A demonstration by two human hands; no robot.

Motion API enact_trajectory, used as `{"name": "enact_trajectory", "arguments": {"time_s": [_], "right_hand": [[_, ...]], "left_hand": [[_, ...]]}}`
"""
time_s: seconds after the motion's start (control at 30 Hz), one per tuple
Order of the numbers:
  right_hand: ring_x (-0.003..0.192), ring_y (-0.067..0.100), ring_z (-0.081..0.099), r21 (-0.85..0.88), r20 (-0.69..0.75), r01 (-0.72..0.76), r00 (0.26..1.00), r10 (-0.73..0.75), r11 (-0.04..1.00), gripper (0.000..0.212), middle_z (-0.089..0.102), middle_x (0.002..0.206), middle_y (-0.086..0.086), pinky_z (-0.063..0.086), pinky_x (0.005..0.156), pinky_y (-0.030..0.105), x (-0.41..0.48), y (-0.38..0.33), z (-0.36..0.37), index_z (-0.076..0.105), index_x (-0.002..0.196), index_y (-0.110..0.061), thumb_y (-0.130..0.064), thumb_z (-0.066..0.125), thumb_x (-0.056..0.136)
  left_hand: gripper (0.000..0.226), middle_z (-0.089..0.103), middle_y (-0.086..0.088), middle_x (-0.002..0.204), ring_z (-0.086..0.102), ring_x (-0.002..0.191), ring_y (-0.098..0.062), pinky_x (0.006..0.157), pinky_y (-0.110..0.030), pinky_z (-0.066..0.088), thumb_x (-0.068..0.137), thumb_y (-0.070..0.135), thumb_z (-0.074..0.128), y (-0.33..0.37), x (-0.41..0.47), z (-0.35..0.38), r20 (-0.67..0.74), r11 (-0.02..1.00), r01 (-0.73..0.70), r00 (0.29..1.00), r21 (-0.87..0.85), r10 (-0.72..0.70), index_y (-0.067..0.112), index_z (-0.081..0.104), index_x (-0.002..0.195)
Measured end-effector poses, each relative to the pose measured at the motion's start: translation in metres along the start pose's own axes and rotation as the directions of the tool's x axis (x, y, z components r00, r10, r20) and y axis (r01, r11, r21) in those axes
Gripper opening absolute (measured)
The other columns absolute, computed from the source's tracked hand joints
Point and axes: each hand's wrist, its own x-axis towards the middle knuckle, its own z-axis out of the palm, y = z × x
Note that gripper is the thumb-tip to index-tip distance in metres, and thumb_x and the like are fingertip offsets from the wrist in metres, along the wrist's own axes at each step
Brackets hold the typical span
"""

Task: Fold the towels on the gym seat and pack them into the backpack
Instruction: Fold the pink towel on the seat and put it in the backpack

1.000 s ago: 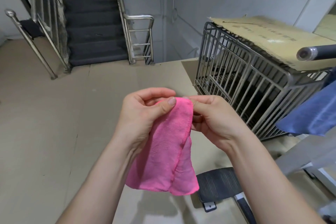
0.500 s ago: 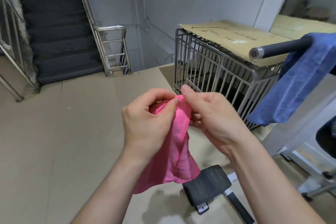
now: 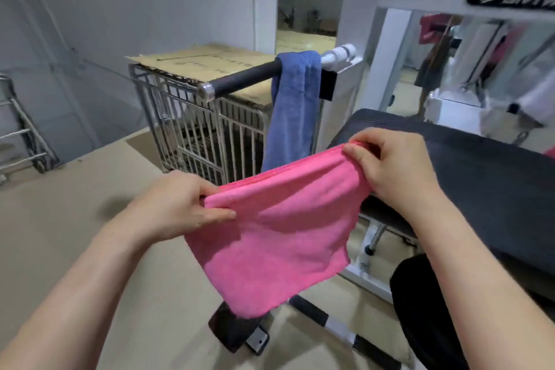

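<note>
A pink towel (image 3: 279,237) hangs doubled over in the air in front of me, stretched wide between both hands. My left hand (image 3: 180,207) pinches its left top corner. My right hand (image 3: 393,171) grips the right top corner, just over the near edge of the black gym seat (image 3: 480,177). A blue towel (image 3: 294,111) hangs draped over the black handle bar (image 3: 243,79) of the machine, behind the pink one. No backpack that I can tell is in view.
A metal wire cage (image 3: 195,129) topped with cardboard stands behind the bar. The white machine frame (image 3: 387,48) rises at the right, with its foot rail (image 3: 327,321) on the floor below the towel. A metal railing (image 3: 18,135) is at the far left.
My hands moved apart and spread the bunched pink towel out wide. My view swung right, bringing the gym seat and the whole blue towel into sight.
</note>
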Motion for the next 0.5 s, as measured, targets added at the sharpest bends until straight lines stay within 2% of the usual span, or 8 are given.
{"name": "enact_trajectory", "arguments": {"time_s": [0.03, 0.1, 0.17, 0.2, 0.3, 0.37, 0.43, 0.5], "right_hand": [[0.079, 0.025, 0.067, -0.019, -0.02, -0.016, 1.0, 0.016, 1.0, 0.009, 0.074, 0.081, 0.001, 0.052, 0.076, 0.039, -0.006, 0.014, -0.004, 0.074, 0.087, -0.019, -0.024, 0.067, 0.086], [0.075, 0.019, 0.064, -0.004, -0.086, -0.07, 0.994, 0.069, 0.998, 0.007, 0.072, 0.079, -0.001, 0.05, 0.075, 0.032, -0.017, 0.042, -0.024, 0.074, 0.086, -0.016, -0.021, 0.068, 0.086], [0.07, 0.009, 0.058, 0.046, -0.107, -0.12, 0.987, 0.124, 0.992, 0.006, 0.067, 0.074, -0.008, 0.042, 0.069, 0.017, -0.028, 0.068, -0.047, 0.074, 0.085, -0.016, -0.019, 0.069, 0.085], [0.066, 0.005, 0.056, 0.072, -0.095, -0.149, 0.983, 0.155, 0.986, 0.005, 0.065, 0.071, -0.012, 0.04, 0.065, 0.012, -0.033, 0.079, -0.059, 0.073, 0.083, -0.017, -0.019, 0.07, 0.085], [0.06, 0.002, 0.055, 0.225, 0.021, -0.221, 0.975, 0.222, 0.949, 0.01, 0.066, 0.065, -0.009, 0.04, 0.059, 0.012, -0.046, 0.107, -0.094, 0.071, 0.075, -0.022, -0.02, 0.07, 0.084], [0.06, 0.001, 0.054, 0.364, 0.105, -0.248, 0.969, 0.224, 0.898, 0.013, 0.067, 0.065, -0.006, 0.041, 0.058, 0.016, -0.052, 0.12, -0.117, 0.071, 0.073, -0.018, -0.018, 0.069, 0.086], [0.058, 0.002, 0.051, 0.493, 0.134, -0.246, 0.969, 0.206, 0.834, 0.014, 0.063, 0.062, -0.007, 0.039, 0.053, 0.014, -0.058, 0.129, -0.138, 0.07, 0.073, -0.019, -0.018, 0.067, 0.087], [0.046, 0.005, 0.046, 0.621, 0.147, -0.259, 0.966, 0.214, 0.74, 0.014, 0.055, 0.054, -0.006, 0.035, 0.042, 0.013, -0.062, 0.138, -0.156, 0.068, 0.071, -0.017, -0.024, 0.064, 0.083]], "left_hand": [[0.038, 0.051, 0.003, 0.05, 0.046, 0.05, -0.007, 0.048, -0.027, 0.031, 0.072, 0.073, 0.057, 0.01, 0.007, 0.002, -0.016, 0.992, -0.064, 0.998, 0.105, 0.066, 0.038, 0.054, 0.059], [0.048, 0.049, 0.006, 0.051, 0.043, 0.05, -0.006, 0.053, -0.026, 0.029, 0.075, 0.081, 0.038, 0.034, 0.024, 0.009, -0.065, 0.963, -0.144, 0.985, 0.228, 0.163, 0.038, 0.053, 0.061], [0.063, 0.055, 0.012, 0.057, 0.048, 0.058, -0.001, 0.066, -0.03, 0.034, 0.074, 0.086, 0.014, 0.056, 0.035, 0.014, -0.114, 0.948, -0.178, 0.97, 0.263, 0.213, 0.039, 0.057, 0.071], [0.059, 0.056, 0.014, 0.058, 0.05, 0.062, 0.001, 0.072, -0.033, 0.036, 0.076, 0.081, 0.015, 0.066, 0.039, 0.015, -0.138, 0.947, -0.21, 0.959, 0.242, 0.248, 0.04, 0.056, 0.072], [0.044, 0.057, 0.012, 0.06, 0.054, 0.067, -0.007, 0.073, -0.041, 0.042, 0.079, 0.066, 0.039, 0.099, 0.041, 0.009, -0.282, 0.938, -0.315, 0.896, 0.145, 0.345, 0.028, 0.058, 0.071], [0.042, 0.06, 0.005, 0.066, 0.056, 0.068, -0.011, 0.07, -0.042, 0.048, 0.076, 0.061, 0.052, 0.12, 0.04, -0.001, -0.373, 0.923, -0.382, 0.863, -0.038, 0.342, 0.021, 0.065, 0.073], [0.03, 0.064, 0.002, 0.075, 0.059, 0.072, -0.013, 0.07, -0.036, 0.05, 0.075, 0.055, 0.057, 0.142, 0.042, -0.011, -0.416, 0.873, -0.404, 0.868, -0.275, 0.271, 0.028, 0.069, 0.081], [0.02, 0.067, 0.009, 0.078, 0.059, 0.069, -0.004, 0.067, -0.026, 0.048, 0.074, 0.054, 0.061, 0.162, 0.045, -0.014, -0.453, 0.826, -0.417, 0.862, -0.379, 0.227, 0.037, 0.068, 0.081]]}}
